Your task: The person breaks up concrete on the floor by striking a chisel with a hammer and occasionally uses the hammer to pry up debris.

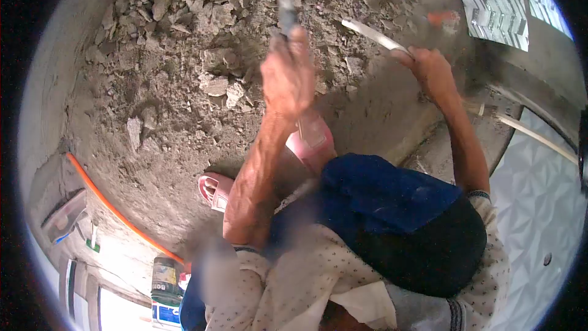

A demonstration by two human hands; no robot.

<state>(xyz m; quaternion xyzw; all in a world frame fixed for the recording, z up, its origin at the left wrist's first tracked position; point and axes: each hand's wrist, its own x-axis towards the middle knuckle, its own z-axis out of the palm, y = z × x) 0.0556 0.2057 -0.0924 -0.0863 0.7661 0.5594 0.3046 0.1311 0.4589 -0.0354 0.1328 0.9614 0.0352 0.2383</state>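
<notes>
The left grip clenches a blurred hammer-like tool ahead of it; the right grip wraps a pale bar jutting leftward over rubble. A misaimed swing could strike the right grip.

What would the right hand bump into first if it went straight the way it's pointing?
The right hand would probably poke the broken rubble just past the tip of the metal bar it holds. Depth is unclear, so it might pass above that and meet the blurred hammer-like tool instead.

Hammer: dark grip, blurred | Flat bar: pale, slanted, beside hammer
</notes>
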